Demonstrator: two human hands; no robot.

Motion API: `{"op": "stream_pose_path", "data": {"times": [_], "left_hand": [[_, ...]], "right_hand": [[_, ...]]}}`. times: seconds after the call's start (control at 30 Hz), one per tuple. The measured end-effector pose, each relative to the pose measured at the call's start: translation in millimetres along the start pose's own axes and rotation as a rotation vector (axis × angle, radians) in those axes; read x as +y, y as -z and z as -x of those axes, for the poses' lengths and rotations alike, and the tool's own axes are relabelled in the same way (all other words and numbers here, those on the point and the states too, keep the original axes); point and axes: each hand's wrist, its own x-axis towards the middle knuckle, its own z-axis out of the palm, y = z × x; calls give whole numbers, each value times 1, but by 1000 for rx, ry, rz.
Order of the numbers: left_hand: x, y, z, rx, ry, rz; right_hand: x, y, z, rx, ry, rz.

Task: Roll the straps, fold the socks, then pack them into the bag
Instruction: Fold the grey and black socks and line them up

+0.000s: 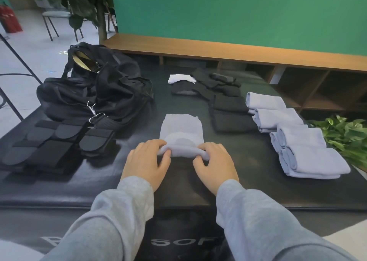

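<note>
Hands on pale sock (181,129) at mat (248,161) centre; left hand (146,162) and right hand (215,165) fingers curled, pinching rolled near edge; folded socks (303,141) right; black bag (95,90) and straps (49,143) left.

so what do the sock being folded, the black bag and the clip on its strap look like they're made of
Light grey sock: soft knit fabric, likely cotton blend; matte, with a faint ribbed weave, and it bunches where both hands pinch its near edge.
Black bag: thin woven synthetic, probably nylon; it slumps and creases with a slight sheen.
Strap clip: metal by the look, silvery with bright glints.
</note>
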Motion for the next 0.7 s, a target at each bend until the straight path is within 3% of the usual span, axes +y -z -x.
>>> {"op": "stream_pose_path", "data": {"times": [0.23,0.7], "left_hand": [[1,4,3,-58,107,55],[3,3,3,-60,117,52]], "right_hand": [[2,0,1,25,-101,-77],[7,-5,0,60,-43,-71]]}}
